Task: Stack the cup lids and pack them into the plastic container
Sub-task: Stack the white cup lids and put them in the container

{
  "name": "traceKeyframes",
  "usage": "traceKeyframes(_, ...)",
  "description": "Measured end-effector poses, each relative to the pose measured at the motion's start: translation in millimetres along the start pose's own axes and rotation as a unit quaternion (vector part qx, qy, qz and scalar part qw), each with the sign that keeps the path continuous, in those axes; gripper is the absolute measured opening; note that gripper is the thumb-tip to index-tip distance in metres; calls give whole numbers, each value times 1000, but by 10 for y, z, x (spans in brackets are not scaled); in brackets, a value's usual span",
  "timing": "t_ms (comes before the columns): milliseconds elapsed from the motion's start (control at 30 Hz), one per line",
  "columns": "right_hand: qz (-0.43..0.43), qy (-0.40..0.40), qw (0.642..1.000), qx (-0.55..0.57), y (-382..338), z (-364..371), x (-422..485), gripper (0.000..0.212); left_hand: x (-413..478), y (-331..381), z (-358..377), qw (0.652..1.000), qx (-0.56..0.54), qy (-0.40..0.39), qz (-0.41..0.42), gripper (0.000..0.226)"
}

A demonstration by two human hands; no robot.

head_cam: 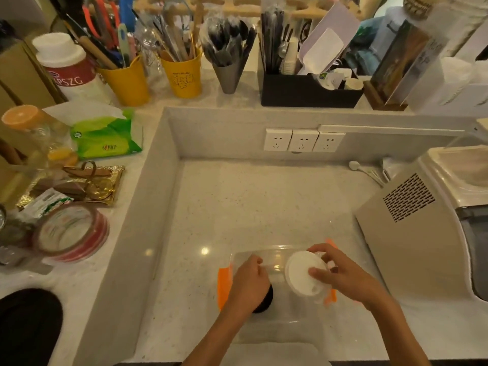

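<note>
I look down from a head camera onto a pale speckled counter (237,207) set lower than the ledges around it. Near the bottom centre sits a clear plastic container (274,256) with orange clips (223,286) at its left and right ends. My right hand (343,276) holds a white cup lid (301,276) above the right half of the container. The lid is tilted, its flat face turned toward me. The thumb presses on that face near its right edge, and the other fingers (320,250) curl over the upper rim, so the lid is pinched between thumb and fingers. I cannot tell whether it is one lid or several stacked. My left hand (250,283) rests over the left half of the container, fingers bent inward and close together; I cannot tell what, if anything, they grasp. A dark round object (265,302) shows just beneath that hand, mostly hidden. A beige machine (412,233) stands to the right. On the left ledge lie a roll of tape (71,231) and a green tissue pack (105,136).
</note>
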State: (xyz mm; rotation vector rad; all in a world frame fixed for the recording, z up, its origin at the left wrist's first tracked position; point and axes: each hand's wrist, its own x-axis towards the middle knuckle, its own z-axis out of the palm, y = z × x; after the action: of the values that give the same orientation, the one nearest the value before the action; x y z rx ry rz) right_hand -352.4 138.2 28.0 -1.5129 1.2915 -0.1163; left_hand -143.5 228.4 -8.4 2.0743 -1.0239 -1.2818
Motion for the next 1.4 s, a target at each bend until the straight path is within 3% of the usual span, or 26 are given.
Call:
traceKeyframes(67, 18, 23, 999, 42, 97, 4, -31, 32, 59, -109, 136, 983, 180, 3, 20, 36)
traceKeyframes(133, 35, 40, 992, 111, 141, 32, -72, 30, 90, -179, 296, 943, 331, -12, 18, 47)
traceKeyframes(233, 48, 46, 989, 128, 113, 108, -102, 22, 122, -255, 453, 908, 417, -27, 19, 55)
traceKeyframes(367, 67, 48, 995, -57, -25, 268, -67, 16, 236, -343, 483, 914, 397, -26, 75, 48)
traceKeyframes(567, 60, 85, 954, -283, -170, 495, 43, 26, 299, -383, 452, 935, 339, -9, 105, 48)
traceKeyframes(667, 55, 21, 965, -255, -99, 449, 76, 28, 286, -424, 440, 940, 325, -3, 102, 49)
traceKeyframes(800, 80, -177, 969, -151, -110, 266, 108, 69, 326, -454, 407, 939, 326, -17, 105, 51)
traceKeyframes(900, 77, -218, 960, -159, -161, 286, 144, 64, 334, -445, 391, 939, 325, -32, 107, 50)
traceKeyframes(1033, 72, -155, 952, -252, -211, 347, 210, 43, 320, -446, 373, 935, 334, -29, 112, 49)
traceKeyframes(1233, 66, -69, 890, -445, -182, 545, 325, 35, 253, -424, 394, 928, 359, -19, 93, 70)
traceKeyframes(1400, 36, -53, 841, -536, -66, 749, 480, 31, 183, -380, 410, 921, 375, 2, 107, 62)
